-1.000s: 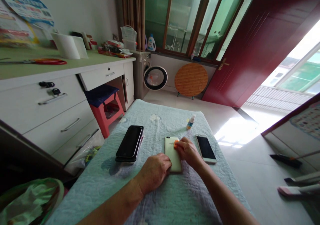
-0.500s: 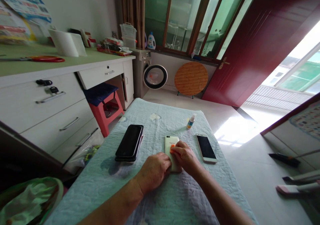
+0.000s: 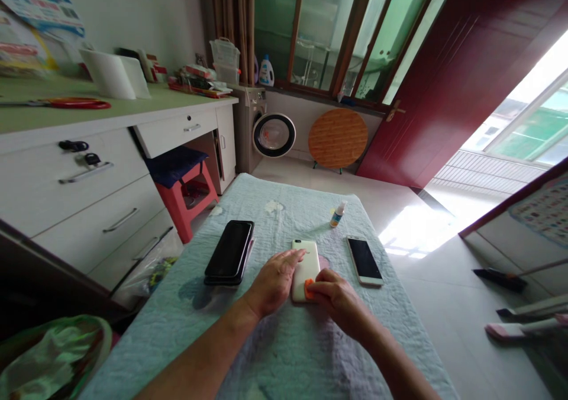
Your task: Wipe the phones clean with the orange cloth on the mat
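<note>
A white smartphone (image 3: pixel 306 259) lies back side up on the quilted cloth, camera end away from me. My left hand (image 3: pixel 274 278) rests along its left edge, fingers stretched out together, their tips over its upper part. Pinched in my right hand (image 3: pixel 335 293) is a small orange wiping pad (image 3: pixel 309 289), pressed against the lower right of the phone's back. To the right, another white phone (image 3: pixel 364 260) lies with its dark screen up. Black phones (image 3: pixel 231 252) are stacked on the left. A small spray bottle (image 3: pixel 338 215) stands upright beyond my right hand.
A pale blue quilted cloth (image 3: pixel 284 352) covers the table. Along the left runs a drawer desk (image 3: pixel 115 178) with a red stool (image 3: pixel 189 193) beside it. A lined bin (image 3: pixel 104 341) sits at lower left. Behind are a washing machine with its door open (image 3: pixel 274 135) and a round tabletop (image 3: pixel 338 138).
My right hand has brought the orange pad down the phone's back to its near end. My left hand has shifted up along the phone's left edge, its fingers straightened.
</note>
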Tool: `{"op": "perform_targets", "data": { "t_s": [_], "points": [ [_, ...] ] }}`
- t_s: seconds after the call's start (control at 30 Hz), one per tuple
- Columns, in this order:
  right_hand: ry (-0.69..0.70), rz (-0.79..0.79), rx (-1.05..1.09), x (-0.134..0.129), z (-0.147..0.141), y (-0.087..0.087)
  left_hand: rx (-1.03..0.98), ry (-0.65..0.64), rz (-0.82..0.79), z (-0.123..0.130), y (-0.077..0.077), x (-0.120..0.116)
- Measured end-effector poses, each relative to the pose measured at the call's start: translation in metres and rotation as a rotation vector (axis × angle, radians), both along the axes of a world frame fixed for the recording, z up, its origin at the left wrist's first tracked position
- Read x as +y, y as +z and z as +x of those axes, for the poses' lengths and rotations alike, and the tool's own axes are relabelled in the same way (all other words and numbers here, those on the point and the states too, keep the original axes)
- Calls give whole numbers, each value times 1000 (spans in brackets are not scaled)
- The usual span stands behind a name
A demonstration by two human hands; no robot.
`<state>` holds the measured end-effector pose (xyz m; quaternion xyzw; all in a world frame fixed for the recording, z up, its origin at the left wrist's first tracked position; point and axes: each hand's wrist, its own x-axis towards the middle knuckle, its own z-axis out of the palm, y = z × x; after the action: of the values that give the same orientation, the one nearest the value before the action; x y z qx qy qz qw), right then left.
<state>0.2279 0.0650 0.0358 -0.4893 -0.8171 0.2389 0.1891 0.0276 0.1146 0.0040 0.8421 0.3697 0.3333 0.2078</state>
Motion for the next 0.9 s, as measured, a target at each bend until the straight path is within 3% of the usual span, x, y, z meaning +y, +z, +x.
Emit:
{"op": "perform_targets", "data": {
  "t_s": [0.2,0.4,0.6,0.9],
  "points": [
    [-153,89,-49,35,3,-5,56,49,-51,-3,-7,9],
    [-147,142,-114,55,-22,-2,-40,34,-166,-9,-12,15],
    [-58,165,-140,46,-40,-5,-84,53,-315,-14,-16,19],
    [130,85,-137,6,-41,6,58,43,-218,-11,-8,18]
  ]
}}
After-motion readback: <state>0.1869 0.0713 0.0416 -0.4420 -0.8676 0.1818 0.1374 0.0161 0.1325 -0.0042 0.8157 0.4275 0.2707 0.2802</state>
